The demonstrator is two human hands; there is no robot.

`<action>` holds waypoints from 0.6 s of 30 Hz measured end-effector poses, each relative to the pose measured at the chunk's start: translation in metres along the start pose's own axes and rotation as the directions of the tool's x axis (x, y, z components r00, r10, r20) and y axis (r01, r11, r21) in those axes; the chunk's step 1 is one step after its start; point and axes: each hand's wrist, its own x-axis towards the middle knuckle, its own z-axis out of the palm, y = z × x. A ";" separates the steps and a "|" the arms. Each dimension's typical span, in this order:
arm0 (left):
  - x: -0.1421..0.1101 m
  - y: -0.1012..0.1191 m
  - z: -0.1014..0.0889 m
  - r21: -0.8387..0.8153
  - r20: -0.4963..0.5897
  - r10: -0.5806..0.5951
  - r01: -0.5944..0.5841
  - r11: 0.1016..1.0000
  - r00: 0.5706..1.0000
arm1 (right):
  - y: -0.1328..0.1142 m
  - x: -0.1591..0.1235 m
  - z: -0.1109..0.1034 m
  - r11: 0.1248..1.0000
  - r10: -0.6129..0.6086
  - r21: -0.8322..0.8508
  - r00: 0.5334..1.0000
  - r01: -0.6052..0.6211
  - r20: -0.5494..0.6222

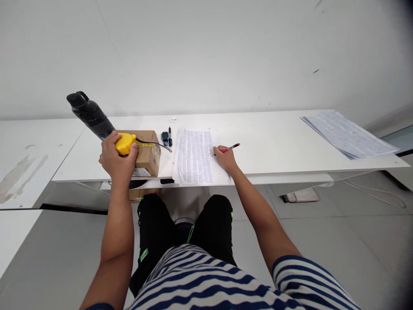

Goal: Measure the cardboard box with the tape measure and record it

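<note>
My left hand (pixel 116 160) is closed round a yellow rounded device (pixel 125 143) that rests on a small cardboard box (pixel 149 156) near the table's front edge; a thin black cord runs from the device to the right. My right hand (pixel 225 157) grips a red pen (pixel 231 148) at the right edge of a stack of printed sheets (pixel 195 156), tip pointing up and right.
A black bottle (pixel 90 113) leans behind the box. Small dark gadgets (pixel 166 137) lie between box and sheets. Another paper pile (pixel 347 133) lies at the white table's (pixel 274 133) far right. A second table (pixel 29 159) stands left; my knees are under the table edge.
</note>
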 end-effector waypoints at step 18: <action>0.000 0.003 -0.001 -0.013 0.043 -0.037 0.038 0.999 0.998 | 0.002 -0.001 0.001 1.000 -0.024 0.012 0.997 0.025 -0.074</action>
